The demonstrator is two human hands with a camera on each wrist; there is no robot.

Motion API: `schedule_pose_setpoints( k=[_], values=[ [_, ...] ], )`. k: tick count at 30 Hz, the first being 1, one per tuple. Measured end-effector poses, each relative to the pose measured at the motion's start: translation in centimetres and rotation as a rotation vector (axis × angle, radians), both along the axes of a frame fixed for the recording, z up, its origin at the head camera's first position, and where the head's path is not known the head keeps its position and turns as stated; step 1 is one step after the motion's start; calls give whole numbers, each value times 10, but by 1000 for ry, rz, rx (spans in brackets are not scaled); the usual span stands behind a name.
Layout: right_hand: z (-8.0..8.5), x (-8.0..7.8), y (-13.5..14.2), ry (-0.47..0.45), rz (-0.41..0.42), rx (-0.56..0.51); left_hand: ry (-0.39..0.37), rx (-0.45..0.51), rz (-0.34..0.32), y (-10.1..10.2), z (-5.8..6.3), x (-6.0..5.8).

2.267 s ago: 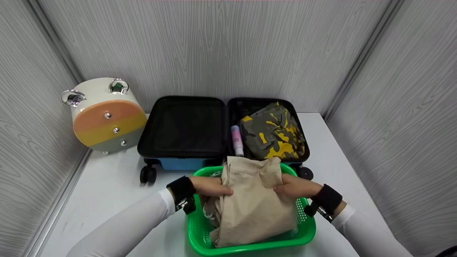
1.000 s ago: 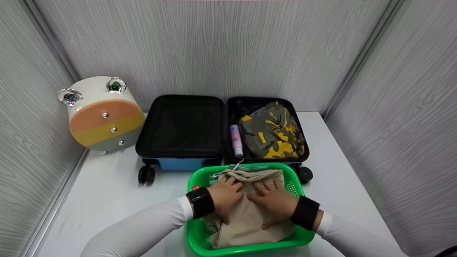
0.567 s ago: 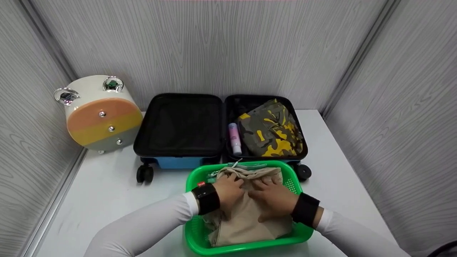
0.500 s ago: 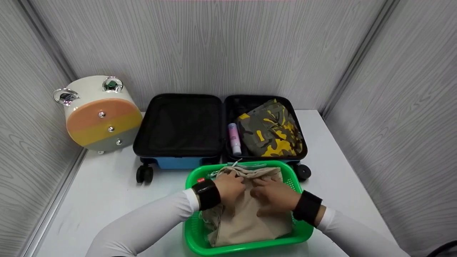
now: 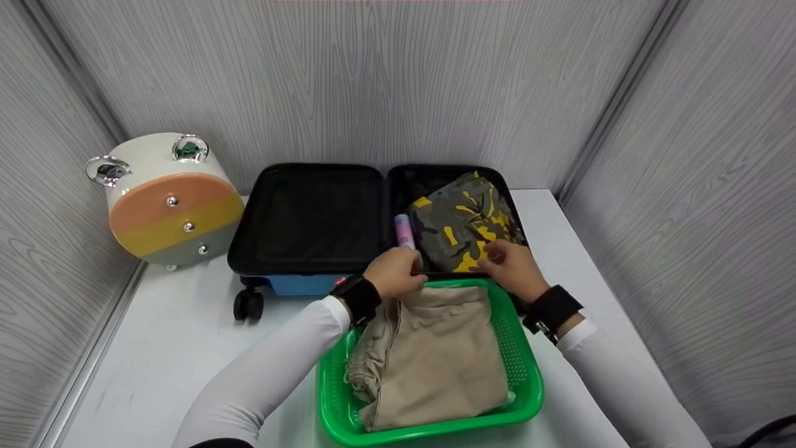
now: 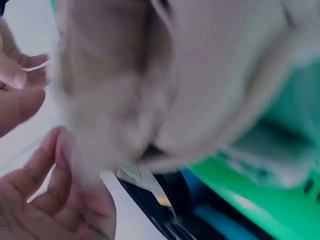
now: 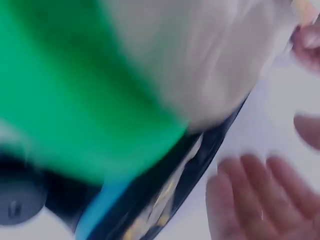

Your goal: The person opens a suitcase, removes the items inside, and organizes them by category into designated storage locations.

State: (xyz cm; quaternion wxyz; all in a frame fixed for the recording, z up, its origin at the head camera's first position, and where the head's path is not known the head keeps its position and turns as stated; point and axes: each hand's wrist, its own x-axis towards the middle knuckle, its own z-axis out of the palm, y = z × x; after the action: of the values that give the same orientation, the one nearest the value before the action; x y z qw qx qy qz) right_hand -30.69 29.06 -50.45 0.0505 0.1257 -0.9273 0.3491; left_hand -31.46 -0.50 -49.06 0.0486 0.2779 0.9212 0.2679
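Inside green basket (image 5: 339,386): beige cloth (image 5: 441,354), folded. At basket's far edge: left hand (image 5: 393,272), released, fingers bent, thumb apart; cannot tell if touching cloth. Right hand (image 5: 515,269) also released, fingers loosely bent, over near rim of suitcase (image 5: 311,218). Suitcase, right half: camouflage cloth (image 5: 457,214), pink bottle (image 5: 404,231) beside it, partly hidden by left hand.
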Motion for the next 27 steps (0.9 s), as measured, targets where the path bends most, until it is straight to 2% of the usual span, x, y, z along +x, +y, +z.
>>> schedule_pose_setpoints(
  k=[3,6,11,12,13,14,16,18,19,20,21,22,23,24,25,26,27],
  values=[
    [-1,-21,21,6,-182,79,48,-46,36,-7,-2,-7],
    [-7,-39,40,-40,-302,176,41,-84,56,-13,-6,-11],
    [-24,-59,61,-102,-358,272,32,-92,32,-9,-13,-14],
    [-27,-62,64,-103,-357,287,54,-93,24,-6,-20,-19],
    [-30,-65,66,-103,-357,297,81,-97,24,-3,-26,-25],
    [-32,-67,67,-102,-353,305,77,-102,28,2,-31,-31],
    [-37,-71,69,-105,-355,316,84,-89,32,12,-53,-56],
    [-40,-74,69,-121,-360,329,89,-61,33,24,-77,-86],
    [-41,-75,69,-132,-363,338,66,-42,39,30,-85,-100],
    [-41,-76,68,-143,-365,349,11,-7,49,36,-77,-99],
    [-43,-77,67,-150,-369,361,-5,26,66,41,-72,-98],
    [-43,-78,67,-158,-374,370,-50,66,83,47,-60,-93],
    [-44,-79,66,-161,-378,378,-95,118,99,52,-62,-100],
    [-46,-79,65,-161,-381,382,-155,169,130,56,-50,-95],
    [-47,-79,64,-158,-387,381,-233,212,194,62,-43,-94],
    [-49,-78,64,-147,-392,377,-321,263,259,66,-28,-83],
    [-51,-77,63,-131,-398,369,-402,317,318,74,-33,-93]
  ],
)
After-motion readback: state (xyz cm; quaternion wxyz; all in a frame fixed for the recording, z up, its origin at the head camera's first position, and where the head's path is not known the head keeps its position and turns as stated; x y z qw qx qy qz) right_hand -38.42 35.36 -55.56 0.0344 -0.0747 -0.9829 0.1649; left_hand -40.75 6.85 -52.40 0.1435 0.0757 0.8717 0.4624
